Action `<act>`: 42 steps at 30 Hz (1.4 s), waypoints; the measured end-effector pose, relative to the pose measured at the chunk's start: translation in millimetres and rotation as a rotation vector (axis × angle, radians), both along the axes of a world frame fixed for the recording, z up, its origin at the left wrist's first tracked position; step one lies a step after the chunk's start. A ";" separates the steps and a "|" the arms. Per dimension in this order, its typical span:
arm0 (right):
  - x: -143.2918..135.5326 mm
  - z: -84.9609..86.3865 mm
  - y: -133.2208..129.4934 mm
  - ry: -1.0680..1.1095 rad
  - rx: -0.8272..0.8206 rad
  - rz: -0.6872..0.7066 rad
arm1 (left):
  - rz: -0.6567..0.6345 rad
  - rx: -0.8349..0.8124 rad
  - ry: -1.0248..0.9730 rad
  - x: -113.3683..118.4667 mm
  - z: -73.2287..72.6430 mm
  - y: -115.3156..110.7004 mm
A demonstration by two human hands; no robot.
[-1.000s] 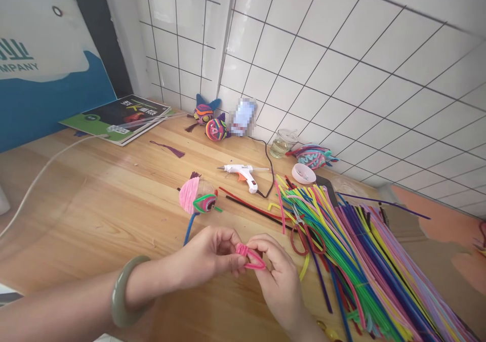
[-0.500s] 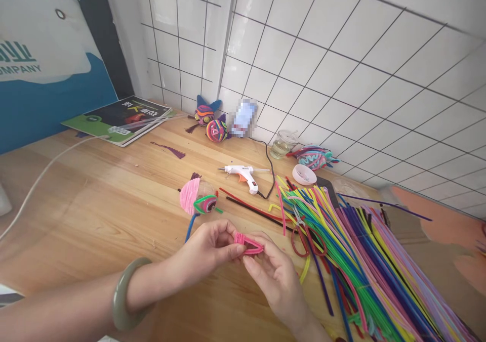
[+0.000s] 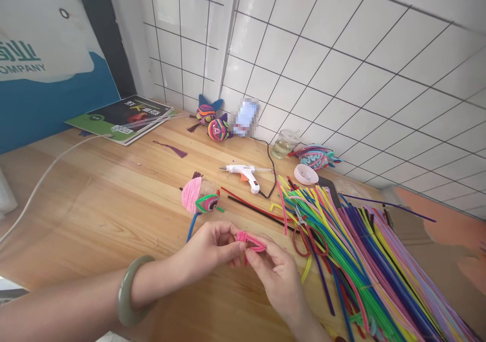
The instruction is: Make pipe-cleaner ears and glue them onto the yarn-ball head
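Observation:
Both hands meet over the front of the wooden table, pinching a pink pipe cleaner [image 3: 256, 243] bent into a narrow loop with a wound part at its left end. My left hand [image 3: 222, 243], with a green bangle on the wrist, grips the wound end. At the other end, my right hand [image 3: 277, 271] has thumb and fingers closed on the loop. Just beyond the left hand sits a ball-shaped craft [image 3: 192, 194], partly covered in pink, with a green-edged eye piece [image 3: 207, 203] on it. A blue pipe cleaner [image 3: 192, 226] sticks out below, its lower end hidden by my hand.
A white glue gun [image 3: 245, 172] lies mid-table, its cord running back. Red-handled scissors [image 3: 302, 241] rest against a big pile of coloured pipe cleaners [image 3: 364, 261] on the right. Finished crafts [image 3: 219, 129], a jar [image 3: 283, 145] and a pink dish [image 3: 306, 174] stand near the tiled wall.
The pink loop has tilted and narrowed slightly between my fingers, and a pink bit now shows beneath them. The whole view has shifted a little; other things stay in place.

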State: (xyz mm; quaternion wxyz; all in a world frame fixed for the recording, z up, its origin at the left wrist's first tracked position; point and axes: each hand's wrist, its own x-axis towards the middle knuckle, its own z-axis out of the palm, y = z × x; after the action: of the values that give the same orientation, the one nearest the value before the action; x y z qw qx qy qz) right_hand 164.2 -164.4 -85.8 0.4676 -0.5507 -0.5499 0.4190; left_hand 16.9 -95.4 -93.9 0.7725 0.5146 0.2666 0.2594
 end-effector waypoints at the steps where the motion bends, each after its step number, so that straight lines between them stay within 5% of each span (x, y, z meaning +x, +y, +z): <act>1: -0.3 0.0 -0.2 0.011 -0.009 -0.003 | -0.005 -0.025 -0.007 0.2 0.0 0.4; 22: -2.7 1.5 2.6 0.220 -0.145 0.122 | -0.082 -0.187 -0.063 1.9 1.4 1.1; 29: -5.9 0.8 2.6 0.174 -0.174 0.025 | 0.004 -0.125 -0.090 1.6 4.1 -2.2; 42: 2.1 -1.7 3.4 0.103 -0.221 -0.033 | -0.064 -0.188 -0.130 0.9 1.0 -0.7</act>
State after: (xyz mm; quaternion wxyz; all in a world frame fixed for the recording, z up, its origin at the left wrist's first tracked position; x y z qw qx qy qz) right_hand 166.2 -161.1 -87.4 0.4385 -0.5855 -0.4665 0.4972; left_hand 17.8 -96.1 -92.9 0.8410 0.4301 0.2225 0.2414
